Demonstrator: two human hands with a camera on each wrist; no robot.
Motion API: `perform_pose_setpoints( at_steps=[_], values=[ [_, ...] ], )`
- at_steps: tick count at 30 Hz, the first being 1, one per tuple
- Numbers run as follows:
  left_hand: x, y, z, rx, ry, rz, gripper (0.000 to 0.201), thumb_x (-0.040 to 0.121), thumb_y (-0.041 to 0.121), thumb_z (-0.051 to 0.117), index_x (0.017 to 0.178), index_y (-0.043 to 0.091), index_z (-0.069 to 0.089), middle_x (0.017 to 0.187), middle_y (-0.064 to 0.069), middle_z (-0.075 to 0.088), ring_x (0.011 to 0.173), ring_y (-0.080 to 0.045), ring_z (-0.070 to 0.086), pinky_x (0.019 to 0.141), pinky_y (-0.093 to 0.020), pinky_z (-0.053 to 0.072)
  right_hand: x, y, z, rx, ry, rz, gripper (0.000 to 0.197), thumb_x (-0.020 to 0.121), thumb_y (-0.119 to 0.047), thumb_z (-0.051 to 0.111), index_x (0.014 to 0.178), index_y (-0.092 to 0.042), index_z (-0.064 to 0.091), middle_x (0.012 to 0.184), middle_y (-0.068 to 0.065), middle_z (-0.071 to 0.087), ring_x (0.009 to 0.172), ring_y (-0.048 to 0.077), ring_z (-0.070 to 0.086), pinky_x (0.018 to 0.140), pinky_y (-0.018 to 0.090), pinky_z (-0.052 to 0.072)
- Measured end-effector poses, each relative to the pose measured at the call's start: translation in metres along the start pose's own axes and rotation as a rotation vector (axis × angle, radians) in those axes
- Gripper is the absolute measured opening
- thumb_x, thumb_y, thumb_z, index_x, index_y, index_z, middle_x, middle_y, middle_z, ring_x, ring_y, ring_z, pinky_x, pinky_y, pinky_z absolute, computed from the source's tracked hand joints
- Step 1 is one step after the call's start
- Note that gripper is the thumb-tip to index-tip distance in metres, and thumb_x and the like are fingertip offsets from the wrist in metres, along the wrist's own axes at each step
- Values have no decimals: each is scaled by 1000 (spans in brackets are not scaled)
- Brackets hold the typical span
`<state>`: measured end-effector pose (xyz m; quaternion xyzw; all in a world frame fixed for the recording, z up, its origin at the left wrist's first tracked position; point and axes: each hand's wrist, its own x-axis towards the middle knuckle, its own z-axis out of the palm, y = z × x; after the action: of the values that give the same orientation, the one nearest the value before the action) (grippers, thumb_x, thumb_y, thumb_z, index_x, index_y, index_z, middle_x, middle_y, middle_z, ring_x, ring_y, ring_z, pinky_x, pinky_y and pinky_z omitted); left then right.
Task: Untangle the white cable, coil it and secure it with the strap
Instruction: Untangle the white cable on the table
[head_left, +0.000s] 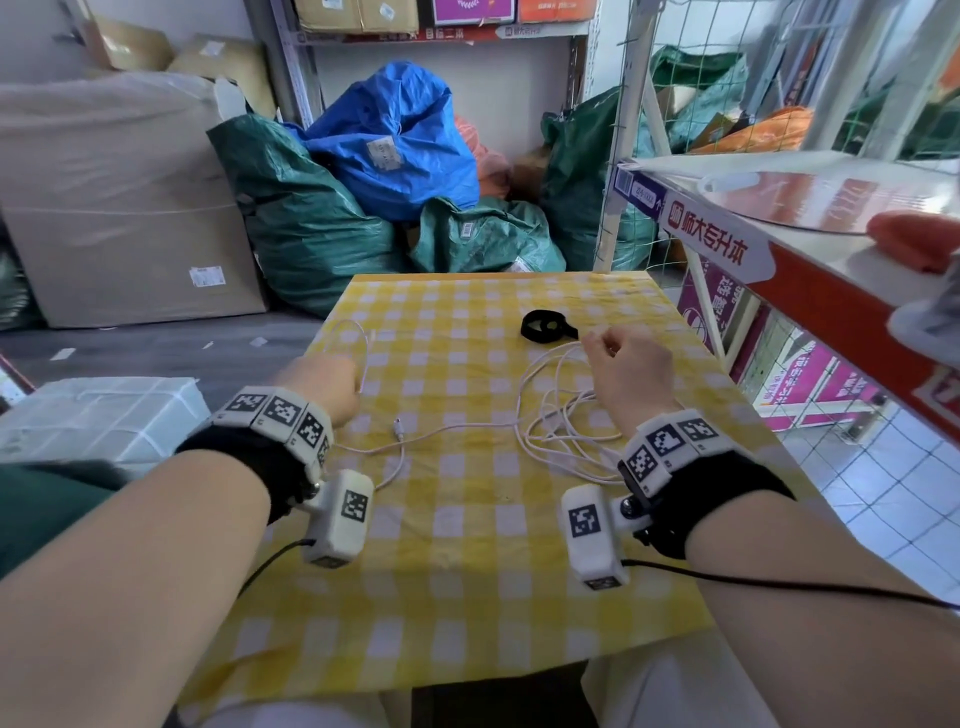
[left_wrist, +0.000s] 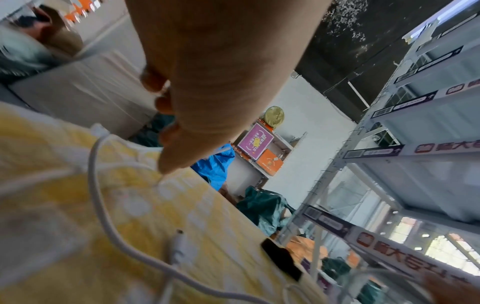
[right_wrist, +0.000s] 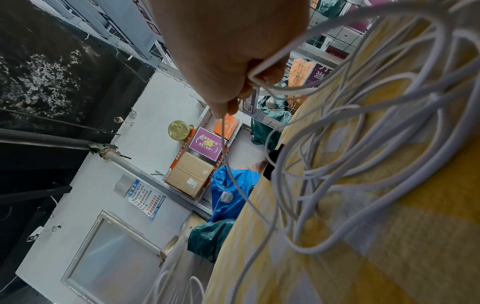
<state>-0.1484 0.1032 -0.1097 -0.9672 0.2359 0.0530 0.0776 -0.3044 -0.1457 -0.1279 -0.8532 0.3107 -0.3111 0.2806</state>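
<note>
**Two hands on one tangled cable**

Two bare forearms reach over a small table (head_left: 467, 597) draped in a yellow-and-white checked cloth. To its left, on the grey floor, stand a large cardboard box (head_left: 124, 208) and green sacks (head_left: 306, 218), with a blue sack (head_left: 395, 135) heaped behind them against a metal shelf of cartons. The left hand (head_left: 324, 387) hovers at the cloth's left edge, fingers curled into a loose fist around a stretch of the white cable (head_left: 550, 436) — the left wrist view shows the cord running out from under its fingertips (left_wrist: 166, 102). From there the cable loops back across the cloth, one plug end (head_left: 398, 429) lying free near the middle, and piles up in loose, crossing loops at centre right. The right hand (head_left: 626, 371) is raised just above that pile, fingers clenched on a bend of the cable, strands trailing down to the cloth. Just beyond its knuckles lies the black strap (head_left: 545, 326), curled in a ring, untouched. Farther right — a red-and-white shelf (head_left: 810, 280) with wire mesh, over white floor tiles.
</note>
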Motion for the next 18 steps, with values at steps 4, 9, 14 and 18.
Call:
perform_pose_setpoints(
  at_steps=[4,9,14,18],
  values=[
    [-3,47,-10,-373,164,243,36,90,12,54,125,19,58,121,-4,61,105,-19,56,84,-27,42,-2,-4,5,14,-19,-87,34,97,-37,47,81,-12,62,72,1,56,70,17,50,56,25,30],
    [-3,92,-9,-521,-61,347,44,95,27,50,139,20,44,137,-1,51,112,-19,57,93,-28,43,-2,-5,1,92,-2,-119,33,97,-36,47,75,-14,53,61,-7,46,62,13,43,54,25,29],
    [-1,111,6,-620,-190,356,44,98,24,45,141,15,40,127,-4,58,80,-13,63,64,-18,49,2,-3,1,191,34,-128,31,97,-36,49,76,-14,57,60,-9,45,57,4,40,52,15,29],
    [1,111,8,-656,-238,402,35,99,22,43,132,15,51,87,0,62,60,-11,54,54,-18,47,5,-3,2,215,51,-119,30,97,-37,48,81,-15,60,64,-10,47,60,3,41,55,17,31]
  ],
)
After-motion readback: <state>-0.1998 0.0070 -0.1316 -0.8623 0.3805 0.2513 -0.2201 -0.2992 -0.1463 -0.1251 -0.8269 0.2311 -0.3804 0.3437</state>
